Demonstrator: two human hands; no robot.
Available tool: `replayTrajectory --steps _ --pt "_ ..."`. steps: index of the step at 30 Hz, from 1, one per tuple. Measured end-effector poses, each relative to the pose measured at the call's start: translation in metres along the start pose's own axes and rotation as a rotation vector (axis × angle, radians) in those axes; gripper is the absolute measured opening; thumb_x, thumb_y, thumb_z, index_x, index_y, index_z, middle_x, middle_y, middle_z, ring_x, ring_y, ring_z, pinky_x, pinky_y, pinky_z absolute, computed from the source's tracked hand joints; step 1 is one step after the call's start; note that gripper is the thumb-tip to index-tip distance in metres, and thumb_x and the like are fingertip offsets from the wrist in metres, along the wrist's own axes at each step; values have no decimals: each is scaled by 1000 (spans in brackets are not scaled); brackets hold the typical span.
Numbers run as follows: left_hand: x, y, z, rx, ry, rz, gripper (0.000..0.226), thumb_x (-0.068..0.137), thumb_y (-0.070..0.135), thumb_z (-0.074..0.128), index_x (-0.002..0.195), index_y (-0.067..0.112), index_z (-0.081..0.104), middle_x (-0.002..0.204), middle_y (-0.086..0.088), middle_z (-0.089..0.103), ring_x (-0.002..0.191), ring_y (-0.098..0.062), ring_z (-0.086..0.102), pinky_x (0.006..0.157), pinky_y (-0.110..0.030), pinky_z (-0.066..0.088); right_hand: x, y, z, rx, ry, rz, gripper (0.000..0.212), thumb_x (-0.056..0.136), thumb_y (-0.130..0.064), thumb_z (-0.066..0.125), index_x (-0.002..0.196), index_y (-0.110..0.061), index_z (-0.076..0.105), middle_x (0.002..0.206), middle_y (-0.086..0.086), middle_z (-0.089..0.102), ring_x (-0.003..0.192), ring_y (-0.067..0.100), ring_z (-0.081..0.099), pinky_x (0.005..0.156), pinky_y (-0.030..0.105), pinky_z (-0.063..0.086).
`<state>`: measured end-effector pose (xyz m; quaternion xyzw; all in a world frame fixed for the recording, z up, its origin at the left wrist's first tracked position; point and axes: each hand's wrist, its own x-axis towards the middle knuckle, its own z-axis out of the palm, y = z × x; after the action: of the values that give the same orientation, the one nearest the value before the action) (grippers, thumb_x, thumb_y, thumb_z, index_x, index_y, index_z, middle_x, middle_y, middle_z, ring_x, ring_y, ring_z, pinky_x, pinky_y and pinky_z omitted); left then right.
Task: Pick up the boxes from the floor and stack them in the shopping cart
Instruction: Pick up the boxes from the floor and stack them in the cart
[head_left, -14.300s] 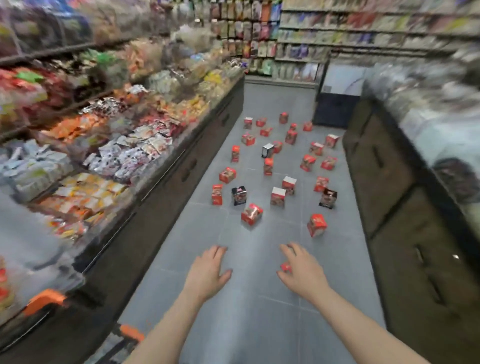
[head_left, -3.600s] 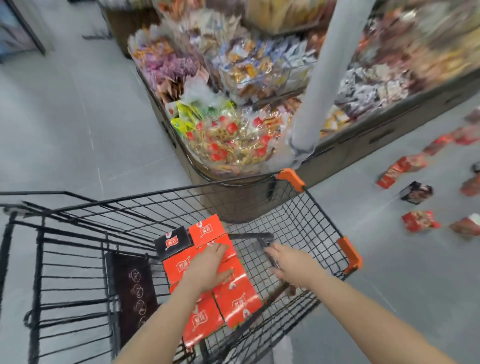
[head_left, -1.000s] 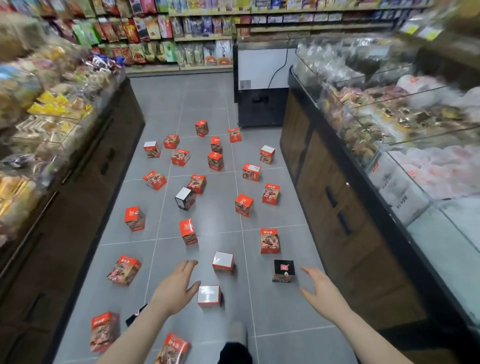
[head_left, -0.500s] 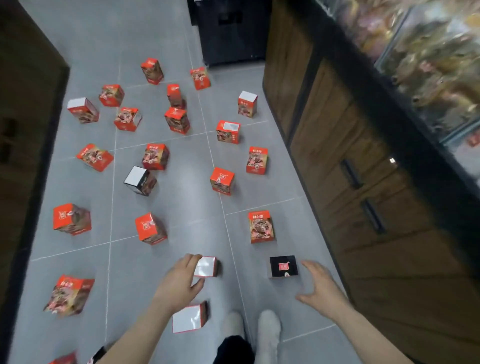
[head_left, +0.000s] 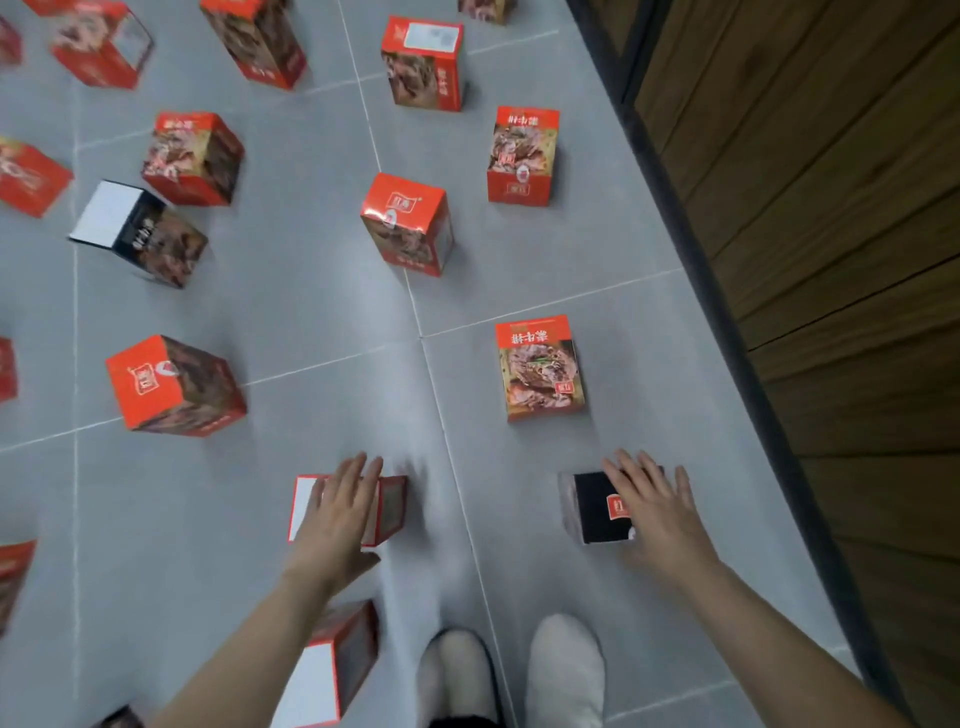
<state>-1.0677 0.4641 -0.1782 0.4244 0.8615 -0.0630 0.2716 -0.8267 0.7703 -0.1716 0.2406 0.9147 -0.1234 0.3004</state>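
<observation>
Grey tiled floor (head_left: 322, 312) with boxes scattered all over it, mostly red ones. Far left there's a black box with a white end (head_left: 137, 234), and below it a red box (head_left: 174, 384) tipped on its side. Left hand (head_left: 337, 512) is laid over a white-topped box (head_left: 348, 512), fingers (head_left: 358, 475) straight and close together, not curled round it as far as I can see. Another white-ended box (head_left: 327, 670) sits under that forearm. A flat red box (head_left: 540, 366) lies further up the floor. Right hand (head_left: 657, 512) is over a black box (head_left: 597, 506), fingers slightly spread, thumb out to the right. Wood-panelled cabinet (head_left: 831, 208) runs along the right.
</observation>
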Motion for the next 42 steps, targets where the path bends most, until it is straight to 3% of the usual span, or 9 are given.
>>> replayTrajectory --steps 4,7,11,15,21,26,33,38,42 --pt "19 1 7 118 87 -3 106 13 24 88 114 5 63 97 -12 63 88 -36 64 80 -60 52 22 2 0 41 13 -26 90 73 -21 73 147 -27 21 148 -5 30 136 22 25 108 40 30" --pt "12 -2 -10 53 103 -40 98 13 26 85 107 5 64 89 -10 63 80 -35 64 77 -51 54 18 -3 -20 122 13 -7 80 77 -26 69 143 -27 26 144 -7 35 129 20 32 99 35 40" --pt "-25 3 -71 -145 70 -85 94 35 27 84 122 5 55 104 -14 61 97 -37 59 90 -44 48 -10 -20 -84 178 12 -31 79 73 -30 69 141 -26 29 138 -5 40 125 20 34 96 36 42" --pt "-78 14 -179 -252 109 -143 93 48 27 80 132 6 47 118 -14 56 112 -36 51 99 -39 39 -55 -45 -188 160 16 -99 86 66 -28 72 140 -24 30 133 -3 43 120 21 37 92 37 45" --pt "-174 13 -347 -366 227 -315 94 53 31 82 134 11 39 124 -11 49 115 -32 47 93 -38 41 -127 -92 -356 158 73 -196 93 61 -29 74 142 -24 30 131 -1 46 116 24 39 89 36 46" --pt "-263 24 -433 -435 309 -445 96 54 37 80 136 15 36 127 -9 50 118 -30 47 96 -40 43 -189 -135 -455 164 124 -329 90 62 -30 73 142 -21 32 132 -2 46 118 21 37 90 32 42" --pt "-391 49 -479 -499 490 -592 97 56 42 82 137 16 36 129 -6 51 119 -26 47 97 -34 42 -264 -198 -531 76 104 -571 99 54 -37 68 144 -20 30 135 3 44 120 26 37 97 37 43" --pt "-475 63 -483 -531 641 -730 92 56 43 82 133 17 39 122 -4 53 115 -24 49 94 -32 40 -305 -251 -550 -5 112 -756 89 57 -32 68 140 -19 36 127 4 50 113 23 41 89 26 37" --pt "-545 76 -470 -551 788 -861 87 53 44 80 128 20 42 115 2 53 109 -18 49 90 -31 42 -345 -300 -554 -29 119 -894 86 59 -28 69 138 -19 37 124 7 52 113 26 44 91 32 43"
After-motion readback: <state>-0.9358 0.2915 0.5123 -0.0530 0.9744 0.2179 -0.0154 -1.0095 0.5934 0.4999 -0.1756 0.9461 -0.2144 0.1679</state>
